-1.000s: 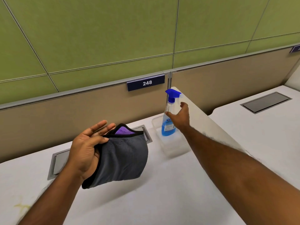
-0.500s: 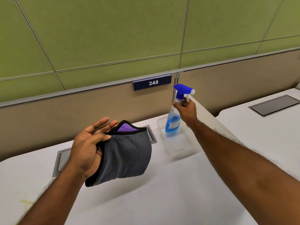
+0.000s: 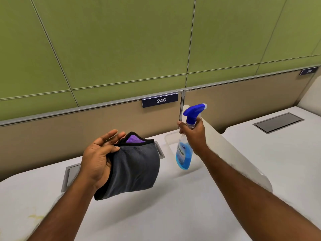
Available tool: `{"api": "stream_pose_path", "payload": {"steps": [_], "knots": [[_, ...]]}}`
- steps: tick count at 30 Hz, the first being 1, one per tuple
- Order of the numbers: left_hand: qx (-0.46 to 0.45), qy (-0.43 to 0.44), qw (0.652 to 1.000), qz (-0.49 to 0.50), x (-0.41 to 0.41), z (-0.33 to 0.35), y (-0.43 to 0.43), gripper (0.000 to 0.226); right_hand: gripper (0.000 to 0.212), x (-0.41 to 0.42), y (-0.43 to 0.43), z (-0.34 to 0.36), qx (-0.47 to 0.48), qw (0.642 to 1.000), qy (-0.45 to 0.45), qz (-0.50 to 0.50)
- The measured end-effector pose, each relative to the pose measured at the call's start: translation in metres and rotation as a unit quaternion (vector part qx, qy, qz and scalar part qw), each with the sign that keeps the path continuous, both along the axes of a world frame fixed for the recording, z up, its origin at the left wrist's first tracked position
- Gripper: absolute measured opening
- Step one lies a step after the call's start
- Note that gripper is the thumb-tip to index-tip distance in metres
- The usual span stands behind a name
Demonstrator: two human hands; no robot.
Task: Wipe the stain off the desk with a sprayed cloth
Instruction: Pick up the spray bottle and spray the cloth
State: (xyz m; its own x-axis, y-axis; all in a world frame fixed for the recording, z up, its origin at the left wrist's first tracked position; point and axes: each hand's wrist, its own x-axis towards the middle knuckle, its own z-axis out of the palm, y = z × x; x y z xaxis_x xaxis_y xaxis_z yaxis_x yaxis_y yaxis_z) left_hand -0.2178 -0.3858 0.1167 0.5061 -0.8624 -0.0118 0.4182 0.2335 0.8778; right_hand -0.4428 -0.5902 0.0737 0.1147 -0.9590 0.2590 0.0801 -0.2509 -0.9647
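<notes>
Holding the grey cloth (image 3: pixel 133 166) draped over the left hand (image 3: pixel 99 160), with that hand's fingers (image 3: pixel 111 138) spread flat and loose rather than pinching it, so it's basically just resting on the palm above the counter (image 3: pixel 156 214). It's a folded microfibre thing, grey outside with a purple inner layer peeking out at the top, black stitched edge. Looks soft and floppy and probably weighs next to nothing, so it'll sag wherever it isn't supported. Keeping a flat palm behind it seems like a decent backstop for spraying.

The right hand (image 3: pixel 194 134) has its fingers closed around the neck of the spray bottle (image 3: pixel 185 150), just under the blue trigger head, and the bottle is lifted off the counter and tilted, nozzle facing away from the cloth. It's clear plastic, with blue liquid only filling the lower part, so I'd guess it's fairly light and a bit bottom-heavy. Smooth plastic could get slippery if wet; the neck is the obvious place to grab since a finger can reach the trigger from there.

The stain (image 3: pixel 35 217) is a faint yellowish smear at the near left of the counter, well away from both hands.

Writing: the blue plate (image 3: pixel 160 100) on the partition reads "248". The bottle label has text but it's too blurry to read.
</notes>
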Motion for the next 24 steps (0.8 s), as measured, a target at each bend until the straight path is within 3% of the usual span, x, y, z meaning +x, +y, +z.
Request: {"api": "stream_pose_path", "payload": {"steps": [2, 4, 10, 13, 17, 21, 24], "knots": [[0.0, 0.003, 1.0, 0.005, -0.001, 0.004, 0.005, 0.051, 0.074, -0.005, 0.024, -0.005, 0.002, 1.0, 0.019, 0.022], [0.003, 0.006, 1.0, 0.011, -0.002, 0.006, 0.009, 0.051, 0.084, -0.012, 0.048, -0.011, -0.004, 0.998, 0.028, 0.055], [0.026, 0.018, 0.999, 0.036, -0.003, 0.012, 0.013, 0.049, 0.057, -0.028, 0.119, -0.02, 0.015, 0.99, 0.058, 0.125], [0.027, 0.028, 0.998, 0.049, -0.003, 0.016, 0.012, 0.048, 0.039, -0.038, 0.153, -0.023, 0.017, 0.974, 0.077, 0.211], [0.025, 0.03, 0.998, 0.055, -0.003, 0.021, 0.013, 0.048, 0.032, -0.042, 0.189, -0.02, 0.044, 0.935, 0.058, 0.348], [0.031, 0.029, 0.998, 0.053, -0.003, 0.024, 0.016, 0.047, 0.035, -0.032, 0.211, -0.021, 0.093, 0.911, 0.073, 0.396], [0.035, 0.026, 0.998, 0.051, -0.003, 0.024, 0.02, 0.048, 0.022, -0.027, 0.218, -0.023, 0.085, 0.906, 0.087, 0.406]]}}
